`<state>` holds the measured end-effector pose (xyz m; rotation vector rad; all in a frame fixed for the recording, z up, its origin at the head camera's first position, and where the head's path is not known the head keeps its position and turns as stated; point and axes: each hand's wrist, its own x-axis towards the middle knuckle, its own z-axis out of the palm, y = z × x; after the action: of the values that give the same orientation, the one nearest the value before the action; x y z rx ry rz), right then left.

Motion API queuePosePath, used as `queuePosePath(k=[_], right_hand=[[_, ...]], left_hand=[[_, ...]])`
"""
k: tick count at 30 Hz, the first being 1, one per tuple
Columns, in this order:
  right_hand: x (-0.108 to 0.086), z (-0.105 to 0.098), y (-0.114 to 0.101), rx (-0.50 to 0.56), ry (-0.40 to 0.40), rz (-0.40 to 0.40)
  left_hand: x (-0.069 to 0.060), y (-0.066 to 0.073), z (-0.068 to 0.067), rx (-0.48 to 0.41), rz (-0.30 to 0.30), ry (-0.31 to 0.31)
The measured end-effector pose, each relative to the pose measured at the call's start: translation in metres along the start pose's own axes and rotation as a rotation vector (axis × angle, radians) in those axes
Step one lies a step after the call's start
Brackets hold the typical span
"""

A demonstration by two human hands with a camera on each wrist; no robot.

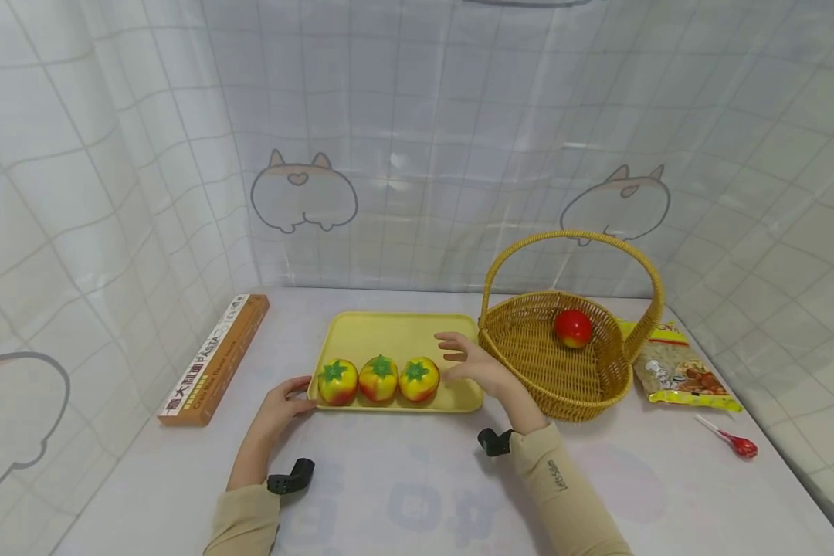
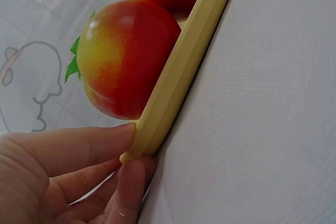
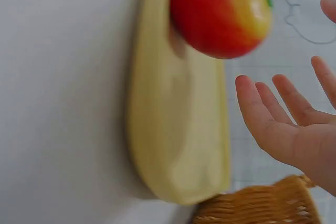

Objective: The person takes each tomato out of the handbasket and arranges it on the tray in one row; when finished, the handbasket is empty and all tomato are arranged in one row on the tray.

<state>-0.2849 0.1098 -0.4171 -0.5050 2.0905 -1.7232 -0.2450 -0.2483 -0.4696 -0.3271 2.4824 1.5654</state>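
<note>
On a pale yellow tray (image 1: pixel 389 328), three red-and-yellow fruits with green leafy tops sit in a row along the near edge: one left (image 1: pixel 337 382), one middle (image 1: pixel 378 378), one right (image 1: pixel 419 380). My left hand (image 1: pixel 278 415) pinches the tray's near left corner, fingertips on the rim (image 2: pixel 137 135), beside the left fruit (image 2: pixel 126 59). Over the tray's right part hovers my right hand (image 1: pixel 483 372), its fingers spread and holding nothing. In the right wrist view a gap shows between its fingers and the right fruit (image 3: pixel 223 14).
Right of the tray stands a wicker basket (image 1: pixel 528 351) with a tall handle and a red fruit (image 1: pixel 573 328) inside. Behind its right side lies a yellow-edged food bag (image 1: pixel 684 374), with a red lollipop (image 1: pixel 742 446) nearer. A long pasta box (image 1: pixel 215 359) lies at left.
</note>
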Motion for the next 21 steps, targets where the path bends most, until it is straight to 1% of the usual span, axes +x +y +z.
queuePosePath(k=[6,11,16,21], right_hand=[[-0.014,-0.01,-0.018,0.012,0.043,-0.043],[-0.029,-0.023,-0.032,0.007,0.07,-0.106],[-0.042,-0.039,-0.043,0.036,0.133,-0.137],[-0.054,-0.06,-0.052,0.016,0.219,-0.15]], left_hand=[[0.001,-0.001,0.0,-0.005,-0.005,0.002],[0.002,-0.001,0.0,-0.008,-0.005,0.003],[0.003,-0.002,0.0,-0.003,-0.006,0.01],[0.003,-0.003,0.0,0.002,-0.005,0.012]])
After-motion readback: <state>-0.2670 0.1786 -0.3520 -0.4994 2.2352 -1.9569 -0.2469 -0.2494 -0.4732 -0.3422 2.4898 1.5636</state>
